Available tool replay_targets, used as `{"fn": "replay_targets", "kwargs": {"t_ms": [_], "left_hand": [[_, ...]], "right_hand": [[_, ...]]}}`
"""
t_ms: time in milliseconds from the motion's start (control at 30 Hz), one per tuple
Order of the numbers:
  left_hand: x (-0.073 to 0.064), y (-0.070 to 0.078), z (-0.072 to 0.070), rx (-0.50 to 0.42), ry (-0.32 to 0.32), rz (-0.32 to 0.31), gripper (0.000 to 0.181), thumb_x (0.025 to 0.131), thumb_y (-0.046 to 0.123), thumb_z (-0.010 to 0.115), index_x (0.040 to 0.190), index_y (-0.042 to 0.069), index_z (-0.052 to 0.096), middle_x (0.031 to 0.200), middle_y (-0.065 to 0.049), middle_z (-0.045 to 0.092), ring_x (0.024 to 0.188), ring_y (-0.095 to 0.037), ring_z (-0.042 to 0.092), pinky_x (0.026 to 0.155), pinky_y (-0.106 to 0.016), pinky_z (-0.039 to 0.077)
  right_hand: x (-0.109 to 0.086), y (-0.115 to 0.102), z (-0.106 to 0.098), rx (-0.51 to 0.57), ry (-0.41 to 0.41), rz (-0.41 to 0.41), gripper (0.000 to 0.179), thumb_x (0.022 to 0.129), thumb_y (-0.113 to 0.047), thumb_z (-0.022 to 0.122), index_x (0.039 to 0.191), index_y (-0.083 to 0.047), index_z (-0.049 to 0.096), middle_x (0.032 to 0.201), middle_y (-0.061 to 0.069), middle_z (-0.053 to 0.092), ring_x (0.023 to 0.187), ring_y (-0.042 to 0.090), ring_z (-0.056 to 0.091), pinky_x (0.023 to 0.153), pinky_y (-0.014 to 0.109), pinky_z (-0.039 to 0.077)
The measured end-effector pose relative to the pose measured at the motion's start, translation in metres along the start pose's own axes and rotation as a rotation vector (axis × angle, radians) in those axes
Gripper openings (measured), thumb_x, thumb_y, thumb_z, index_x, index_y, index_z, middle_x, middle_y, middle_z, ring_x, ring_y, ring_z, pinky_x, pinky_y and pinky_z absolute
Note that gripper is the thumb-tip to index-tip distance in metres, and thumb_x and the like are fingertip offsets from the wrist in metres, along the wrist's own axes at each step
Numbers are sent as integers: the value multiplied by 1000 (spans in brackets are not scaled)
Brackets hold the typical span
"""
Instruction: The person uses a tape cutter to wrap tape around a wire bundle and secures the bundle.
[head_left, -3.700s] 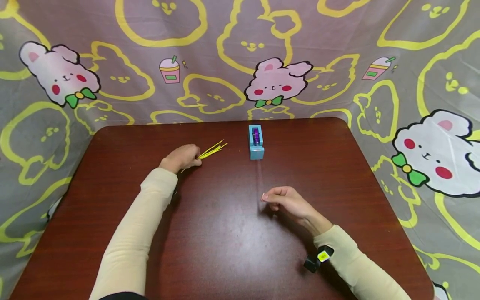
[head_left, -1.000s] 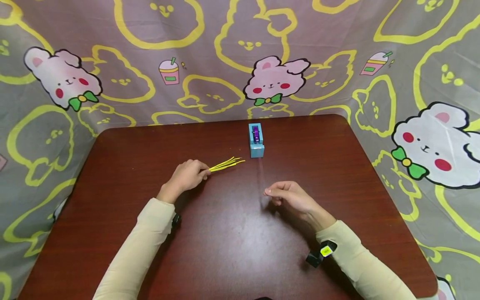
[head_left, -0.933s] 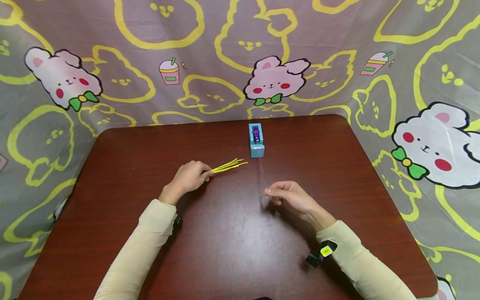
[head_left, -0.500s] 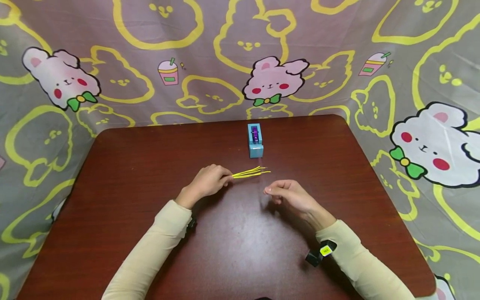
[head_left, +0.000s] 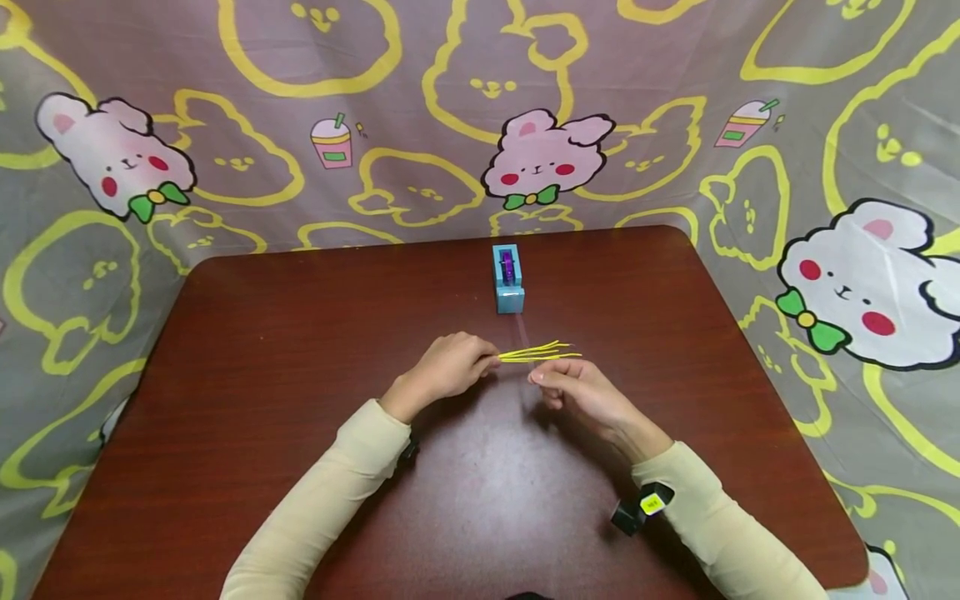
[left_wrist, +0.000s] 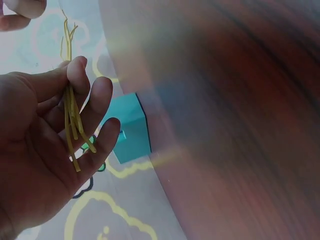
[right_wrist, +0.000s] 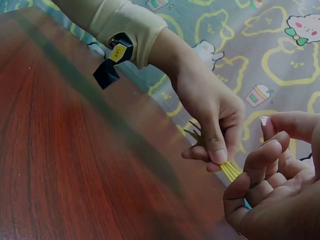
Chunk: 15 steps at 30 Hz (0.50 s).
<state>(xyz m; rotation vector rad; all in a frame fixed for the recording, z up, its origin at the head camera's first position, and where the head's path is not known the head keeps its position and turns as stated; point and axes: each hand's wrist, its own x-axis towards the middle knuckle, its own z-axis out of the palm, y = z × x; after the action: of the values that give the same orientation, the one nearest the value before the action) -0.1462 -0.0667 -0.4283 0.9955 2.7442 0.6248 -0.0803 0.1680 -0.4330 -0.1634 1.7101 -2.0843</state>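
My left hand [head_left: 450, 367] pinches a bundle of thin yellow wires [head_left: 536, 353] between thumb and fingertips. In the left wrist view the wires [left_wrist: 70, 115] stick out both sides of the pinch, their short ends over the palm. My right hand [head_left: 581, 392] pinches the free end of a clear tape strip [head_left: 522, 330] between thumb and index finger; the right wrist view shows that tape end [right_wrist: 264, 120]. The strip runs back to a blue tape dispenser [head_left: 509, 300] with a purple roll [head_left: 507, 267]. The wires lie across the strip in the head view; whether they touch cannot be told.
The dispenser stands near the back of a dark brown table [head_left: 300, 325] with rounded corners. A patterned cloth [head_left: 420, 83] with bunny prints hangs behind and along the sides. A black wrist camera [head_left: 630, 515] sits on my right sleeve.
My left hand has carried the yellow wires rightward and toward me, from left of the tape strip to across it, near the right hand. The right hand has kept its pinch almost in place.
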Motion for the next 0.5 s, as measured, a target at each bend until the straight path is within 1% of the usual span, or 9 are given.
{"fn": "replay_targets", "kwargs": {"t_ms": [200, 300, 400, 500], "left_hand": [[1, 12, 0, -28, -6, 34, 18, 101, 23, 64, 96, 13, 78, 75, 7, 66, 66, -10, 53, 61, -33, 47], [0, 18, -1, -52, -9, 55, 17, 100, 21, 65, 98, 11, 78, 79, 4, 69, 65, -9, 52, 61, -31, 46], [-3, 24, -1, -54, 1, 74, 16, 100, 21, 65, 100, 12, 78, 77, 3, 69, 65, -8, 52, 60, -31, 46], [-6, 28, -2, -45, 24, 92, 14, 100, 21, 66, 100, 13, 78, 75, 6, 67, 65, -7, 55, 62, -31, 48]], "right_hand": [[0, 3, -1, 10, 1, 14, 14, 99, -5, 60, 93, -9, 72, 69, -1, 52, 60, 11, 44, 63, 26, 40], [-1, 4, -1, -6, 4, 17, 15, 99, -7, 60, 92, -11, 72, 68, -2, 51, 61, 10, 44, 64, 26, 39], [-2, 4, -1, -18, 4, 19, 17, 99, -6, 59, 92, -13, 73, 69, -2, 51, 61, 10, 44, 64, 26, 39], [-3, 3, 0, -7, -6, 21, 19, 99, -5, 58, 94, -14, 74, 75, -3, 58, 61, 9, 45, 63, 25, 39]]}}
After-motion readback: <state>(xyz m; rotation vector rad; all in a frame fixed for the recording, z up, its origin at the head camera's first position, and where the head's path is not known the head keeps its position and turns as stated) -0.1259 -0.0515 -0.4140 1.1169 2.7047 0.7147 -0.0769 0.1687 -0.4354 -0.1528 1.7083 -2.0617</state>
